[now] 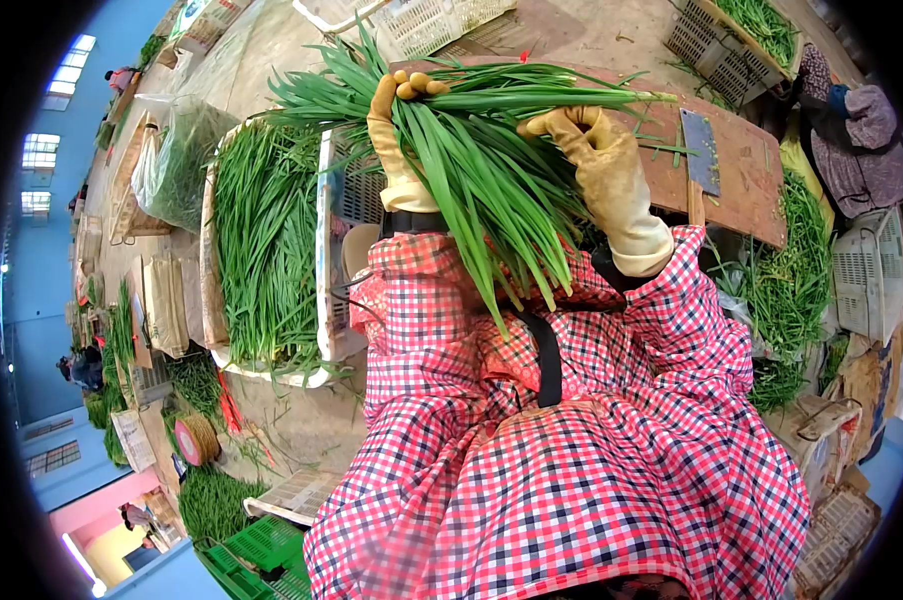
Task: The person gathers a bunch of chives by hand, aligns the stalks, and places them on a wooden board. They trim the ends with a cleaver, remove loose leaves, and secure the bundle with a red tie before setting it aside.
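Observation:
A large bunch of garlic chives [472, 190], long flat green leaves, is spread over the board in front of me. My left hand [402, 130], in a yellowed rubber glove, is closed round the bunch near its leafy end. On the other side, my gloved right hand [602, 165] has its fingers curled and pinched on the chives. Pale stalk ends [662, 97] point right, past that hand. Beside my right hand, a broad-bladed knife [700, 150] with a wooden handle lies on the reddish-brown board [762, 185].
Left of me stands a white crate [212, 300] filled with chives. A heap of greens [792, 270] lies at right. Further crates [717, 50] are at the back. Another person [862, 150] sits at far right. A twine spool [198, 440] is at lower left.

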Motion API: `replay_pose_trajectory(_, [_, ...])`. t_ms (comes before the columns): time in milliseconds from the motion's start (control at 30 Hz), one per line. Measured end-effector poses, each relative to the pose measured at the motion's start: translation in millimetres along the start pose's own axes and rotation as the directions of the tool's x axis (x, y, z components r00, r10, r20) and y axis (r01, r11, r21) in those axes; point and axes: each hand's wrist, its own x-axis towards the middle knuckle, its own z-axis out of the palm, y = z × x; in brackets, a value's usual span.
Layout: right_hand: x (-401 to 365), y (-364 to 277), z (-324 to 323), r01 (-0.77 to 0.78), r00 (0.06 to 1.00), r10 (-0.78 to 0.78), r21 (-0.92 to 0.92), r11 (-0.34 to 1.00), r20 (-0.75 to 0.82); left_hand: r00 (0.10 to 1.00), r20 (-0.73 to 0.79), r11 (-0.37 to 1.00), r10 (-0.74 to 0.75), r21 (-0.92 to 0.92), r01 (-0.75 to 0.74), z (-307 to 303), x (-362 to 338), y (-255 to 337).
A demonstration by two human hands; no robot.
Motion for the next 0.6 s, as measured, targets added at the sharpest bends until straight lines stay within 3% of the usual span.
replay_pose_trajectory(67, [0,-4,0,0.027,0.999,-0.023,-0.113,0.993,0.042,0.985,0.115,0.990,-0.126,-0.046,0.132,-7,3,9])
replay_pose_trajectory(100, [1,-4,1,0.043,0.997,-0.033,-0.168,0.985,0.064,0.986,0.123,0.992,-0.113,-0.037,0.119,-11,4,10])
replay_pose_trajectory(167, [1,-1,16,0.261,0.965,-0.249,-0.302,0.917,0.077,0.986,0.139,0.995,-0.092,-0.017,0.096,-12,3,9])
replay_pose_trajectory(233, [5,10,28,0.280,0.960,-0.263,-0.364,0.888,0.097,0.991,0.136,1.000,-0.009,0.009,0.008,-4,-2,0])
replay_pose_trajectory(267, [4,10,35,0.340,0.936,-0.349,-0.390,0.855,0.051,0.990,0.134,0.999,0.034,0.021,-0.037,0,-3,-2])
replay_pose_trajectory(367, [-2,9,46,0.245,0.964,-0.257,-0.144,0.959,-0.069,0.990,0.140,0.998,0.007,0.067,-0.017,2,-7,1])
replay_pose_trajectory(400, [0,16,47,0.315,0.940,-0.329,-0.136,0.939,-0.090,0.993,0.117,0.996,0.030,0.078,-0.039,0,-8,2])
replay_pose_trajectory(500, [-5,20,44,0.130,0.986,-0.125,0.047,0.990,-0.108,0.990,0.077,0.985,0.115,0.119,-0.124,2,-15,1])
replay_pose_trajectory(533, [-3,28,42,0.187,0.977,-0.179,0.066,0.980,-0.118,0.990,0.068,0.987,0.122,0.099,-0.128,2,-16,0])
replay_pose_trajectory(600, [-3,21,35,0.076,0.995,-0.059,0.243,0.967,-0.078,0.989,0.051,0.988,0.140,0.057,-0.142,3,-19,1])
